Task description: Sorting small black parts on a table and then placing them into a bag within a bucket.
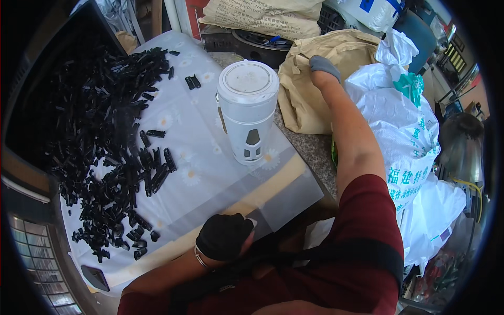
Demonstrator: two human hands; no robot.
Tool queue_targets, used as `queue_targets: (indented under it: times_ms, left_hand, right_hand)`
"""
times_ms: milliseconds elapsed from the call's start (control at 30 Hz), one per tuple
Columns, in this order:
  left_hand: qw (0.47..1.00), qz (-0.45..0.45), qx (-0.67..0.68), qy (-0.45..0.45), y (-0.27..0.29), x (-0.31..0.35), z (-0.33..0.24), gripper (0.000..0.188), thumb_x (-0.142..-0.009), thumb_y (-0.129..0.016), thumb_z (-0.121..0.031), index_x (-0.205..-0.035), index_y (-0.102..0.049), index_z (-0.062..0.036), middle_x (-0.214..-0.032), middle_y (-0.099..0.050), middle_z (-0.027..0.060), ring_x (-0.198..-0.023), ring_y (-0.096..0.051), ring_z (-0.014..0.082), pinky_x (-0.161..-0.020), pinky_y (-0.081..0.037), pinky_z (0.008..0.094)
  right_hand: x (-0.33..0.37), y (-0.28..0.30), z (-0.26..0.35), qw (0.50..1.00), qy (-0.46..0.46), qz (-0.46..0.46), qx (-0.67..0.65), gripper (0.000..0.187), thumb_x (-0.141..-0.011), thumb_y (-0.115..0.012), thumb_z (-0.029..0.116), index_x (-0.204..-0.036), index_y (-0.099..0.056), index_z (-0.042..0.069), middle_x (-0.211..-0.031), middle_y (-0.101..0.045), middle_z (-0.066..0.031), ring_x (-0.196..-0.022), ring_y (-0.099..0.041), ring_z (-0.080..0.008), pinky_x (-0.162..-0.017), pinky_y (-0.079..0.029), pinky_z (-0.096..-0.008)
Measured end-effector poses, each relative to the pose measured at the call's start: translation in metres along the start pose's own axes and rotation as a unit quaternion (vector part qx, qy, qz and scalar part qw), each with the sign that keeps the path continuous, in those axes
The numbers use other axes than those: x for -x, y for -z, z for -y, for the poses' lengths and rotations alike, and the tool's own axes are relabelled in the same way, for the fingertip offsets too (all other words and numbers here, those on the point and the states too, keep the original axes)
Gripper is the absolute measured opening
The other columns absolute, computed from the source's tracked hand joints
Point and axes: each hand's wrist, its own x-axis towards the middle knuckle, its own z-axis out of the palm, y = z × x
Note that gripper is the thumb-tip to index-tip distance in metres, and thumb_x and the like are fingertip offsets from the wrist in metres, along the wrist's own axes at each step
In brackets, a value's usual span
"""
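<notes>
My right arm stretches far out to a brown paper bag [302,107]. There my right hand [324,68], in a grey glove, is curled at the bag's creased mouth and seems to grip it; its fingertips are hidden. Close to my body, my left hand [224,237] wears a black glove and is closed over the table's near edge. What it holds, if anything, is out of sight. A lidded white bucket-like container [247,113] stands upright between my hands. Many small black plastic parts [113,142] lie heaped on the table's left side.
A flower-patterned cloth under clear plastic covers the table [191,163]. A pair of black pieces [192,82] lies apart from the heap. White plastic sacks [401,142] crowd the right side. A printed tan sack [262,18] and a black round tray [262,44] sit at the back.
</notes>
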Motion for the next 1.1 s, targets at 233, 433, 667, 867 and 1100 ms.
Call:
queue_targets:
  times_ms: [233,433,667,867,1100]
  left_hand:
    - [0.995,-0.094,-0.002,-0.024,-0.004,0.004,0.001,0.016,-0.07,-0.061,-0.019,-0.077,-0.058,-0.0051,-0.068,-0.051,0.0108,-0.06,-0.052,0.0263,-0.056,-0.042,0.036]
    - [0.99,-0.139,0.036,-0.009,-0.01,0.009,0.005,0.025,-0.072,-0.062,-0.023,-0.089,-0.059,-0.005,-0.082,-0.057,0.0132,-0.074,-0.056,0.0302,-0.065,-0.045,0.0378]
    - [0.987,-0.154,0.04,0.008,-0.013,0.015,0.012,0.03,-0.073,-0.062,-0.027,-0.094,-0.058,-0.0049,-0.088,-0.058,0.0139,-0.078,-0.056,0.0308,-0.068,-0.046,0.0375]
    - [0.987,-0.035,0.072,0.139,-0.002,0.003,0.0,0.057,-0.079,-0.055,-0.044,-0.117,-0.048,-0.0012,-0.113,-0.051,0.0197,-0.104,-0.05,0.0326,-0.091,-0.039,0.0359]
    - [0.965,-0.14,0.136,0.174,0.016,0.002,-0.024,0.086,-0.072,-0.061,-0.052,-0.131,-0.027,0.001,-0.127,-0.038,0.0237,-0.116,-0.041,0.0326,-0.097,-0.033,0.0348]
  right_hand:
    - [0.016,0.161,-0.05,0.966,0.034,-0.257,0.002,0.02,-0.077,-0.051,0.02,-0.079,-0.061,0.003,-0.088,-0.059,-0.0193,-0.081,-0.057,-0.036,-0.072,-0.046,-0.0419]
    - [0.1,0.254,-0.078,0.939,0.051,-0.338,-0.043,0.022,-0.078,-0.054,0.024,-0.075,-0.058,0.003,-0.078,-0.058,-0.0173,-0.076,-0.055,-0.0348,-0.068,-0.044,-0.0411]
    - [0.185,0.342,-0.06,0.844,0.176,-0.507,0.0,0.021,-0.083,-0.056,0.022,-0.079,-0.06,0.002,-0.069,-0.058,-0.0099,-0.063,-0.055,-0.0194,-0.06,-0.042,-0.0297]
    - [0.252,0.443,-0.085,0.826,0.041,-0.562,0.017,0.024,-0.084,-0.059,0.023,-0.091,-0.064,0.0,-0.079,-0.065,-0.0039,-0.071,-0.057,-0.0087,-0.066,-0.043,-0.0219]
    - [0.316,0.511,-0.096,0.836,0.109,-0.524,-0.121,0.027,-0.087,-0.051,0.022,-0.102,-0.058,0.001,-0.1,-0.06,-0.0062,-0.086,-0.055,-0.0093,-0.079,-0.04,-0.021]
